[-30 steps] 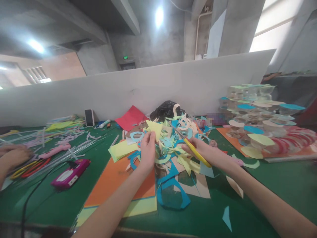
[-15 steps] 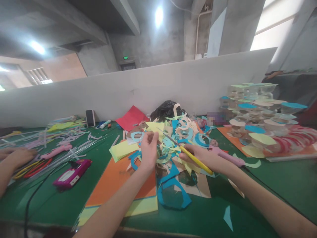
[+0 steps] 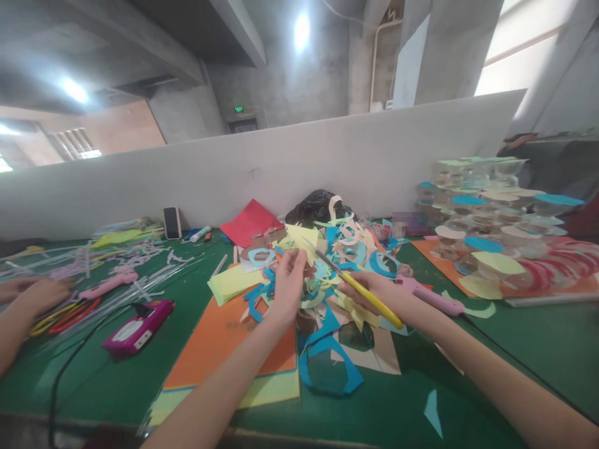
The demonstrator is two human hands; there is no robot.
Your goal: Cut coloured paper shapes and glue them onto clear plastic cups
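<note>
My left hand [image 3: 287, 284] pinches a piece of yellow paper [image 3: 303, 236] and holds it up over a heap of coloured paper scraps [image 3: 327, 274]. My right hand [image 3: 374, 290] grips yellow-handled scissors [image 3: 362, 290], whose blades point up and left and reach the paper's lower right edge. Both hands hover above the green table [image 3: 515, 337], over an orange sheet [image 3: 219, 337] and blue cut-outs [image 3: 327, 368].
A pink glue gun [image 3: 428, 298] lies just right of my right hand. Clear cups with paper lids [image 3: 486, 224] stand at the right. At the left are another person's hand [image 3: 40, 294], a magenta tool [image 3: 138, 327], a second pink glue gun [image 3: 107, 284] and a phone [image 3: 171, 222] against the white partition.
The scissors have swung leftward toward the yellow paper, which my left hand has shifted slightly right and up. The other person's hand at the left has stayed about where it was.
</note>
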